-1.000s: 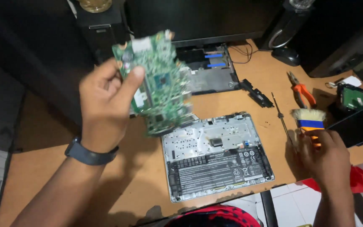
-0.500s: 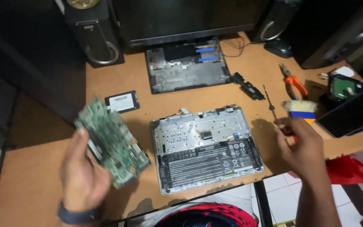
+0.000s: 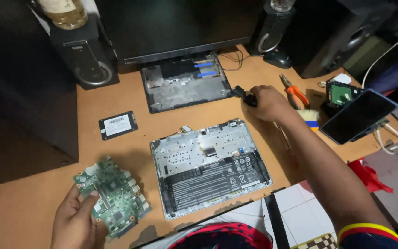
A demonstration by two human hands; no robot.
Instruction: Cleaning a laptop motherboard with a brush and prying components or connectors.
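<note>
Green circuit board (image 3: 114,196) in left hand (image 3: 74,223) grip.

A green circuit board (image 3: 114,197) lies tilted, low at the bench's front-left edge — chips and connectors face up. A small black part (image 3: 244,94) sits beside the dark bottom cover.

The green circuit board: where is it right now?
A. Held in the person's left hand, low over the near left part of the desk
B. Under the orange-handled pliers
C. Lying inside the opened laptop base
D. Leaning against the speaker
A: the left hand grips the green circuit board by its near edge, to the left of the opened laptop base and apart from it, while the right hand is on a small black part farther back.
</note>
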